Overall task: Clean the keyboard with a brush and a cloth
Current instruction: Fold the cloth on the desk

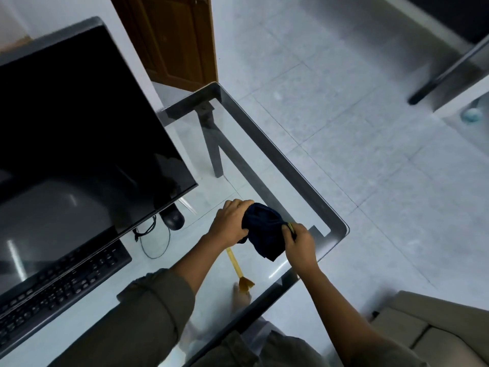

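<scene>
Head view: I have only this one camera, which looks down on a glass desk (pixel 291 168) with a metal frame.
Left hand: my left hand (pixel 231 221) is closed over the upper left part of the dark blue cloth (pixel 264 235) and grips it.
Right hand: my right hand (pixel 300 245) pinches the right edge of the cloth between thumb and fingers. I see something small and yellowish at the fingertips, but I cannot tell what it is.
Cloth: it is bunched between both hands, above the right part of the desk, and one corner hangs down.
Brush: the brush (pixel 235 263) lies on the glass below the hands. No hand holds it. Its yellow handle goes partly under my left wrist, and the bristles point to the near edge.
Keyboard: the black keyboard (pixel 60 284) is at the left, well apart from the hands. It is cut off by the picture edge and blurred.
Monitor: the dark monitor (pixel 79 128) stands behind the keyboard and covers its far edge.
Mouse: a black mouse (pixel 173 219) is half hidden under the monitor corner, with its cable (pixel 152 239) beside it.
</scene>
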Available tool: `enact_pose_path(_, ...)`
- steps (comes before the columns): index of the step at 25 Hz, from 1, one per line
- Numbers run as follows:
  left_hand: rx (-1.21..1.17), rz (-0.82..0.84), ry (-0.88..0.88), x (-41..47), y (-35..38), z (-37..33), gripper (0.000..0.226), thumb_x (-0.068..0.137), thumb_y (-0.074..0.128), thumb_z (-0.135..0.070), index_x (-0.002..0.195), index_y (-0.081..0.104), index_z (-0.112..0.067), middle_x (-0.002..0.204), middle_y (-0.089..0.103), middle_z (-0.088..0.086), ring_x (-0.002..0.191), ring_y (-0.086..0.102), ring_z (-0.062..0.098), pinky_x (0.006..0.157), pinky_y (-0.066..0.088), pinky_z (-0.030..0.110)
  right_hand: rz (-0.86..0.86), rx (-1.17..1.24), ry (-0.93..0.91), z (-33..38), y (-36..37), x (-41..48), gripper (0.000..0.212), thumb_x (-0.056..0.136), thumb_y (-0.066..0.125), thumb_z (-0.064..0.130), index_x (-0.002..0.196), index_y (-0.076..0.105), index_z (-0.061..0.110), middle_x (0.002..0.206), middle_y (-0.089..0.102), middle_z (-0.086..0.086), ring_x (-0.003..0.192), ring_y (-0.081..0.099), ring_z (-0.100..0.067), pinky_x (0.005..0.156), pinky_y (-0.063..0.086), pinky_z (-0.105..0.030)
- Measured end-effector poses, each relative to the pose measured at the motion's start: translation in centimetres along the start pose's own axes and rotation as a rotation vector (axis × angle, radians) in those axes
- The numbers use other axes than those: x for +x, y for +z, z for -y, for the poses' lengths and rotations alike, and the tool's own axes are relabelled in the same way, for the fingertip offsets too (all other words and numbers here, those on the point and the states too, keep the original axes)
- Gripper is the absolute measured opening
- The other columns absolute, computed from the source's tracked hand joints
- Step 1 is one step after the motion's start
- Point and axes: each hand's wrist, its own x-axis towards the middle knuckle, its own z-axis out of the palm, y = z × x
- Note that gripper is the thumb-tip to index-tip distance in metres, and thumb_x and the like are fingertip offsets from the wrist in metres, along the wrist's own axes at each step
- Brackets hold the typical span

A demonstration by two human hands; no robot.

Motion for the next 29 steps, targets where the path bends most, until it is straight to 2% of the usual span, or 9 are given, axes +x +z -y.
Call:
enact_pose_path(2,-0.053,0.011,0.023,0.3,0.0,-0.1,0.069,0.081,0.076,-0.021,0.143,0.046,-0.025,0.135,0.054,0.001,0.123,0.046,0.026,0.099,0.046,0.044,0.028,0.071,0.037,0.0,-0.6,0.4,0.018,0.101,0.053,0.021,0.093,0.064,0.009,0.083,0.066,-0.006,0.078,0.062,-0.021,0.059,0.042,-0.010)
enact_pose_path(4,-0.175,-0.023,0.019,0.6,0.0,-0.2,0.052,0.085,0.074,-0.019,0.134,0.056,-0.021,0.126,0.059,0.003,0.113,0.054,0.025,0.097,0.050,0.043,0.085,0.120,-0.011,0.4,-1.2,0.2,0.013,0.097,0.059,0.023,0.108,0.066,0.019,0.098,0.067,0.005,0.093,0.062,-0.007,0.073,0.047,-0.008)
enact_pose_path(9,-0.244,-0.080,0.012,0.3,-0.3,-0.7,0.028,0.092,0.070,-0.016,0.118,0.064,-0.023,0.113,0.058,0.000,0.088,0.054,0.015,0.089,0.055,0.035,0.138,-0.279,-0.174,-0.2,0.9,-0.3,0.051,0.085,0.070,0.048,0.130,0.056,0.027,0.124,0.057,0.005,0.115,0.049,-0.015,0.100,0.043,-0.038)
enact_pose_path(11,-0.213,0.017,0.059,-0.1,-0.6,-0.8,0.044,0.091,0.070,-0.012,0.130,0.058,-0.026,0.122,0.053,0.000,0.093,0.055,0.016,0.091,0.054,0.031,0.101,-0.244,-0.135,-0.6,1.5,-0.1,0.042,0.087,0.072,0.039,0.124,0.062,0.022,0.120,0.062,0.000,0.110,0.055,-0.020,0.097,0.050,-0.043)
enact_pose_path(14,-0.132,0.095,0.084,-0.2,-1.1,-0.7,0.057,0.089,0.069,-0.003,0.139,0.053,-0.025,0.127,0.048,0.000,0.101,0.059,0.020,0.094,0.054,0.031,0.097,-0.096,-0.139,-0.4,1.1,0.1,0.026,0.092,0.068,0.029,0.115,0.068,0.016,0.110,0.066,-0.002,0.098,0.060,-0.016,0.086,0.055,-0.031)
enact_pose_path(17,-0.037,0.057,0.109,-0.1,-1.3,-0.6,0.045,0.088,0.071,-0.005,0.129,0.060,-0.023,0.121,0.051,0.001,0.103,0.060,0.023,0.091,0.055,0.035,0.165,-0.066,-0.188,-0.2,-0.1,0.4,0.021,0.098,0.061,0.026,0.116,0.065,0.017,0.107,0.066,0.001,0.092,0.059,-0.010,0.075,0.043,-0.008)
enact_pose_path(21,0.013,-0.106,0.215,0.2,-2.2,-1.0,0.016,0.091,0.072,-0.027,0.104,0.069,-0.017,0.108,0.055,-0.002,0.105,0.054,0.019,0.083,0.053,0.037,0.130,0.027,-0.146,0.4,-2.2,0.5,0.008,0.100,0.057,0.023,0.106,0.063,0.023,0.096,0.066,0.006,0.086,0.062,-0.012,0.066,0.044,-0.009)
enact_pose_path(25,-0.302,-0.149,0.284,0.2,-4.3,-3.2,0.016,0.097,0.063,-0.032,0.100,0.064,-0.016,0.106,0.064,-0.005,0.102,0.059,0.011,0.088,0.051,0.028,0.063,0.291,-0.157,3.0,-5.5,0.4,0.010,0.102,0.053,0.022,0.101,0.063,0.024,0.091,0.066,0.005,0.087,0.063,-0.014,0.071,0.049,-0.022)
enact_pose_path(29,-0.572,-0.140,0.237,0.1,-7.8,-5.1,0.018,0.096,0.066,-0.032,0.092,0.062,-0.015,0.073,0.061,0.002,0.064,0.055,0.012,0.065,0.048,0.028,0.023,0.303,-0.242,6.5,-9.5,1.0,0.010,0.099,0.059,0.022,0.099,0.069,0.025,0.091,0.071,0.011,0.087,0.065,-0.006,0.073,0.050,-0.017)
